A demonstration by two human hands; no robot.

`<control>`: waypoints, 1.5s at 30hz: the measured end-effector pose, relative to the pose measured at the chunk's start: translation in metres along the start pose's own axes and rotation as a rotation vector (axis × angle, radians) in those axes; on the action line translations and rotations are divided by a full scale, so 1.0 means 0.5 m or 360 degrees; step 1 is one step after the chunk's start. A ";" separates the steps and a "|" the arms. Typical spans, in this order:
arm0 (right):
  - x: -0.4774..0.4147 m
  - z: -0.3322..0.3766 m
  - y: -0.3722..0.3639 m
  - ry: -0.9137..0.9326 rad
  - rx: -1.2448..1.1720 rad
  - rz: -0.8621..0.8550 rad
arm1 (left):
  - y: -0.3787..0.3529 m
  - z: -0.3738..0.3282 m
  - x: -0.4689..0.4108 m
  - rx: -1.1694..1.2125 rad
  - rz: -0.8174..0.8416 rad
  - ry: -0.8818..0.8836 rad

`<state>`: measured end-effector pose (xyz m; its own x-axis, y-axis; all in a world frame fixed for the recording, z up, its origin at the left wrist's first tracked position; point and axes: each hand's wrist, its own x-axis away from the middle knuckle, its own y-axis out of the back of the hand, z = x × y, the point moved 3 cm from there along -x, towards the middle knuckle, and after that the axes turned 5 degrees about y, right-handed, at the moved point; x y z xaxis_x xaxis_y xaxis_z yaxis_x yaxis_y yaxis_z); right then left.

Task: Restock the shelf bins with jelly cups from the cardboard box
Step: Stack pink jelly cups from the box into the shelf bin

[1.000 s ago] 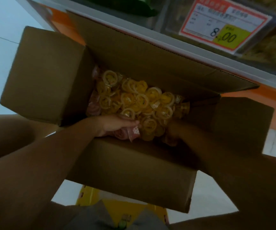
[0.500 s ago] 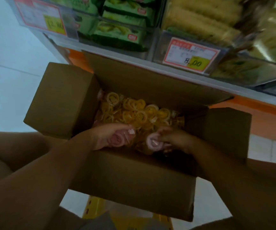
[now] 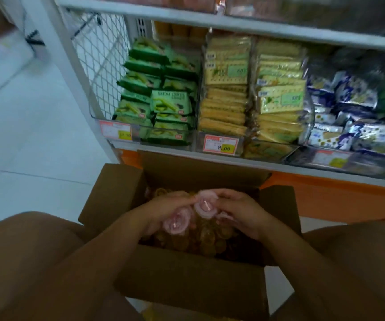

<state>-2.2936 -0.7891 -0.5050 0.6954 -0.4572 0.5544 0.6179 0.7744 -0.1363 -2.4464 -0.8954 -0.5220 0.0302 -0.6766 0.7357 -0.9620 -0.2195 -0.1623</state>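
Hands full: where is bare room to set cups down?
Bare: white tiled floor left of the brown cardboard box and white shelf post. Crowded: bins of green cookie packets, yellow cracker packs, blue-white packets; the box, under pink jelly cups in left hand and right hand.

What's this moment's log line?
left hand: grips pink jelly cup | right hand: grips pink jelly cups | cardboard box: open, yellow cups inside

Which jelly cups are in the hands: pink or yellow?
The pink jelly cups, held by the left hand and right hand; the yellow jelly cups lie loose in the cardboard box.
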 end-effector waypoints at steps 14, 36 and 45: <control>0.167 0.469 -0.106 0.0961 0.0303 -0.0221 | 0.040 -0.392 0.339 -0.0289 -0.0343 -0.0855; -0.091 1.177 -0.063 0.0860 0.2073 -0.0903 | 0.225 -0.792 0.560 -0.0334 -0.0912 -0.1257; -0.175 1.218 -0.061 0.0692 0.2634 -0.0523 | 0.219 -0.818 0.527 -0.0345 -0.1052 -0.1199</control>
<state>-2.5968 -0.5063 -0.0495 0.8394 -0.5333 0.1044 -0.0618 0.0973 0.9933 -2.6549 -0.8104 -0.0771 0.6627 -0.7487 0.0186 -0.7173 -0.6274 0.3031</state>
